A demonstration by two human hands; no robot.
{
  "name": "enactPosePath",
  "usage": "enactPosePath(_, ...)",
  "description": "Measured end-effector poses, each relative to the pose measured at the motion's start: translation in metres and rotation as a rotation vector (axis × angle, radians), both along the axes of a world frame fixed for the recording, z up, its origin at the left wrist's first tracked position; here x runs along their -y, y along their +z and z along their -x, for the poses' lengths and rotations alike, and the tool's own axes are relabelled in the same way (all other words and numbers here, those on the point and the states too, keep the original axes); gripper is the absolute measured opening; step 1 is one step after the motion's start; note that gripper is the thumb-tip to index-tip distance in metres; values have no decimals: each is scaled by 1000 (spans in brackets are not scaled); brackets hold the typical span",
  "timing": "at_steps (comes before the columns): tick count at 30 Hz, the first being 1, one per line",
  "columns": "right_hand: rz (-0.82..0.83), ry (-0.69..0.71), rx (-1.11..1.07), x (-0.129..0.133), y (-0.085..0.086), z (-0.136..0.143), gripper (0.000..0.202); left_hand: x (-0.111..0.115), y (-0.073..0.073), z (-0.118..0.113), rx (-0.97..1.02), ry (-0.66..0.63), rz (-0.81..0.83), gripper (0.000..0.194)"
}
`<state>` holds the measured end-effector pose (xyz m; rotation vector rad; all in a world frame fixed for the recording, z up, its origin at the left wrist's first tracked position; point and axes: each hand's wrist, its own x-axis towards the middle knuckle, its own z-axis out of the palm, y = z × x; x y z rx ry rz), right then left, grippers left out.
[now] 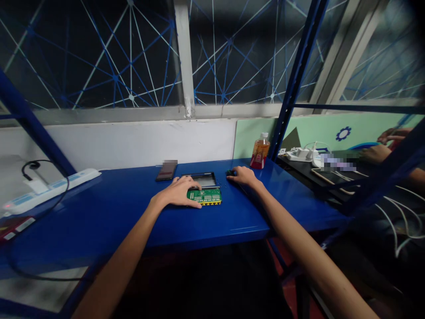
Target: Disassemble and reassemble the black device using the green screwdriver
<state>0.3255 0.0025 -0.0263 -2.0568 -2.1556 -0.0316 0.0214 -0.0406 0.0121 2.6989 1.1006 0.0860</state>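
Observation:
A green circuit board [210,195] with a row of yellow ports along its front edge lies on the blue table [126,221]. My left hand [182,191] rests over the board's left end, thumb and fingers spread around it. Just behind the board is a black open casing [206,179]. Several tiny dark pieces [221,183], perhaps screws, are scattered right of the casing. To the right of them my right hand [242,176] is closed at the tabletop, its fingertips against a small dark object [229,173] that is too small to make out.
A phone [166,170] lies behind my left hand. A bottle of amber drink [260,152] stands at the back right. At the left is a white power strip [53,189] with a black cable. Another person's hands and a black table with cables are at the far right.

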Motion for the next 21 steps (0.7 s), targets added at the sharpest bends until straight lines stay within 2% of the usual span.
enactPosePath(21,2,-4,11,2,2,1,49,0,-2,-4,-14,-6,-19,70)
